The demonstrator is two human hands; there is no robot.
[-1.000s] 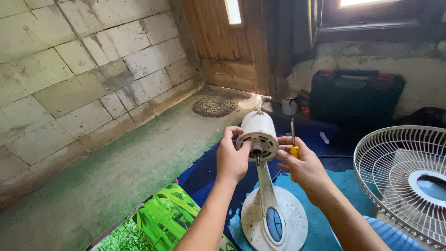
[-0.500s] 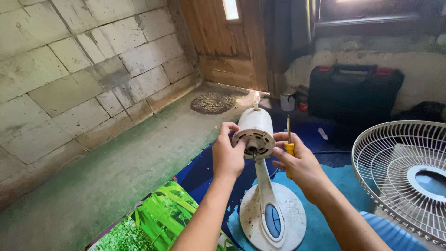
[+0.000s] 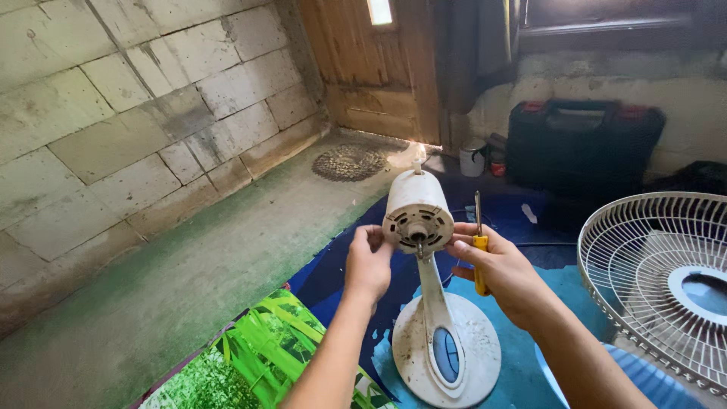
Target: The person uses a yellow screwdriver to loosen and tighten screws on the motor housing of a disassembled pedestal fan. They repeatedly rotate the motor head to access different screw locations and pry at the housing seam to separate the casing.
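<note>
A white fan motor housing (image 3: 417,210) stands on its neck above a dirty round white base (image 3: 445,348), its front face with the shaft toward me. My left hand (image 3: 368,261) grips the left edge of that face. My right hand (image 3: 501,279) touches the right edge with its fingertips and holds a screwdriver (image 3: 479,250) with a yellow handle, its shaft pointing up.
A white wire fan grille (image 3: 656,276) lies at the right. A black tool case (image 3: 581,144) stands by the back wall, with a white cup (image 3: 472,160) beside it. A round drain cover (image 3: 350,162) lies on the concrete floor. Blue and green patterned mats (image 3: 250,356) cover the floor below.
Both hands have stayed on the motor housing's face; the view has shifted slightly. The right hand's fingers have closed in on the face near the shaft.
</note>
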